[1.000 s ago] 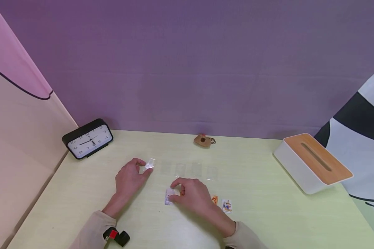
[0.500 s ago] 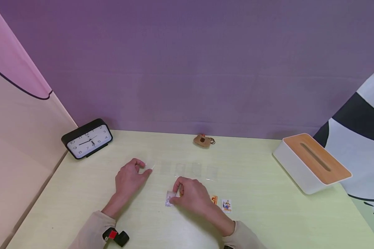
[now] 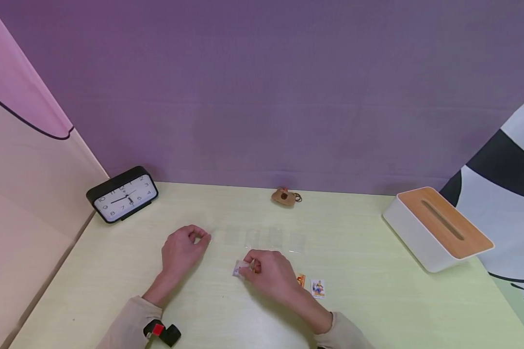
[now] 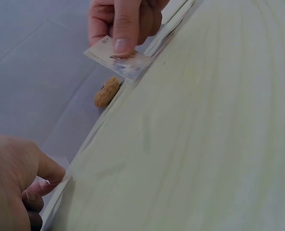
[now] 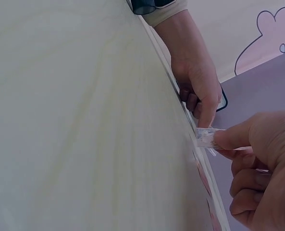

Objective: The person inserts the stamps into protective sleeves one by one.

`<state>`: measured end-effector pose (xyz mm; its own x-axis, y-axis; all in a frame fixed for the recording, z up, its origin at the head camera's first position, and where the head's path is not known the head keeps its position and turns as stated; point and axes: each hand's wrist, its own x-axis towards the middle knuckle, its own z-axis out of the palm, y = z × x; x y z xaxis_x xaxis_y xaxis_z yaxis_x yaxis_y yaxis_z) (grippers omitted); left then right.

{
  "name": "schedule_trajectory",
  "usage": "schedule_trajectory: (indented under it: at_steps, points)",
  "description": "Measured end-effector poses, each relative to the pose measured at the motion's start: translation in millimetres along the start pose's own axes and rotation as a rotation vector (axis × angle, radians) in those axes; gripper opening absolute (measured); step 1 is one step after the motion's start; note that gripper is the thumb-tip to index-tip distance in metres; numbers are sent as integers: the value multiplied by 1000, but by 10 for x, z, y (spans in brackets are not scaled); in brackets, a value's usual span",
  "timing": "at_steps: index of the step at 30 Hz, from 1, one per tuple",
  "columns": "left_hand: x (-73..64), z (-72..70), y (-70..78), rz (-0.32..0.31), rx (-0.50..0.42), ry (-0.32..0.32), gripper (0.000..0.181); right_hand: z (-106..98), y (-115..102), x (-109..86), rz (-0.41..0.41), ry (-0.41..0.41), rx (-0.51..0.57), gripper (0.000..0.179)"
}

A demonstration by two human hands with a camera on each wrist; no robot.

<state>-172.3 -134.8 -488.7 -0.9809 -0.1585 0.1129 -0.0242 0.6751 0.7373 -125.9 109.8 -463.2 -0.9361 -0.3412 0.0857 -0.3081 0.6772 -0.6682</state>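
My left hand [image 3: 184,251] pinches a small clear plastic sleeve [image 4: 60,163] between thumb and index finger, low over the table's left half. My right hand [image 3: 268,271] holds a small printed stamp [image 3: 238,268] between thumb and index finger. In the left wrist view the stamp is tilted, with a pale border and a number at one corner. The right wrist view shows the right hand [image 5: 267,168] holding it in front of the left hand [image 5: 200,82]. Several clear sleeves [image 3: 275,237] lie in a row beyond the right hand.
Right of the right hand lie an orange stamp [image 3: 301,279], partly hidden by the hand, and a white-bordered stamp [image 3: 318,289]. A brown plush pouch [image 3: 285,197] is at the back edge. A black clock [image 3: 123,195] stands left, a wooden-lidded tissue box [image 3: 436,228] right.
The left thumb and index finger have come together on the sleeve. The right fingers have taken hold of the stamp, which has gone from lying flat to tilted up.
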Motion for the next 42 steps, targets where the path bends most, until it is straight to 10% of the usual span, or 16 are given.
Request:
schedule_trajectory:
  at_steps: [17, 42]
  points:
    - [-114, 104, 87, 73, -259, 17, 4, -61, 50, -35, 16, 125, 118, 7]
    - [-258, 225, 154, 133, -349, -32, 3, -209, 185, -88, 107, 192, 231, 9]
